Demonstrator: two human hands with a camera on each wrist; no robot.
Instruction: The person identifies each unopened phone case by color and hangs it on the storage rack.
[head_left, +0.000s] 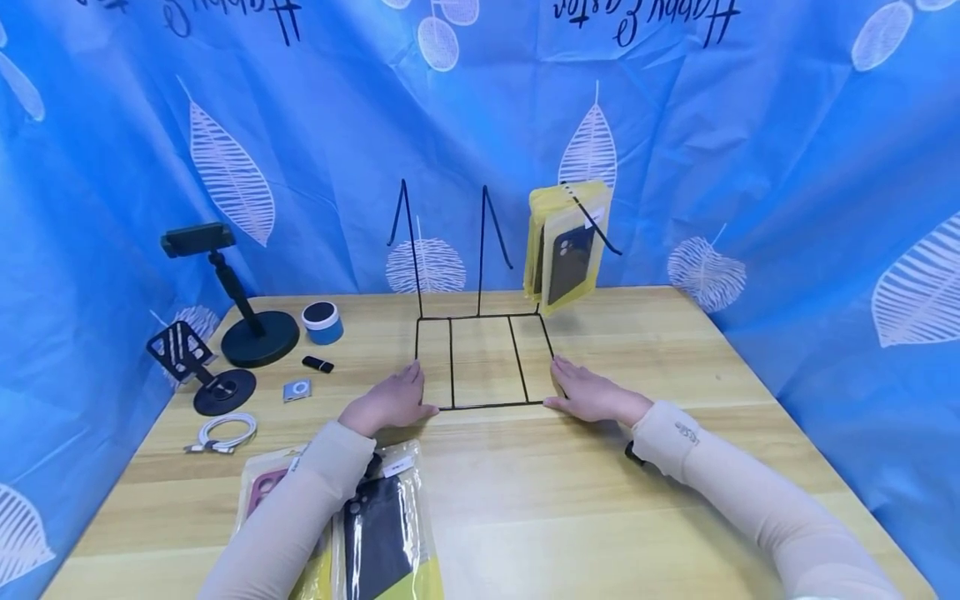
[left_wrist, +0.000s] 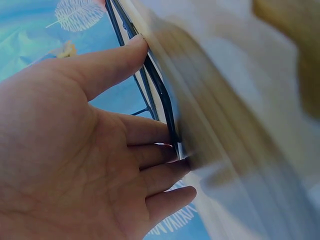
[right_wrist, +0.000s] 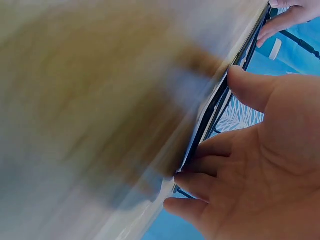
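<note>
Resting flat on the pale, wood-grained tabletop point(head_left: 675, 467), both hands frame a thin black wire rack point(head_left: 483, 360). The left hand point(head_left: 390, 402) lies against the rack's near left corner, fingers straight and close together, their tips touching the base wire; the right hand point(head_left: 592, 393) mirrors it at the near right corner, fingers likewise extended and touching the wire. Neither hand curls around anything.

The rack's base is a flat rectangle of slim rod crossed by two bars, sitting toward the far middle of the tabletop, its long axis running left to right. From its far edge rise narrow, peaked wire uprights with hooked ends. On the rightmost upright hang glossy yellow-edged plastic packets point(head_left: 567, 246) holding dark phone cases.

Similar crinkled packets point(head_left: 382, 525) lie at the near edge under the left forearm. Both wrist views are blurred on the table side.
</note>
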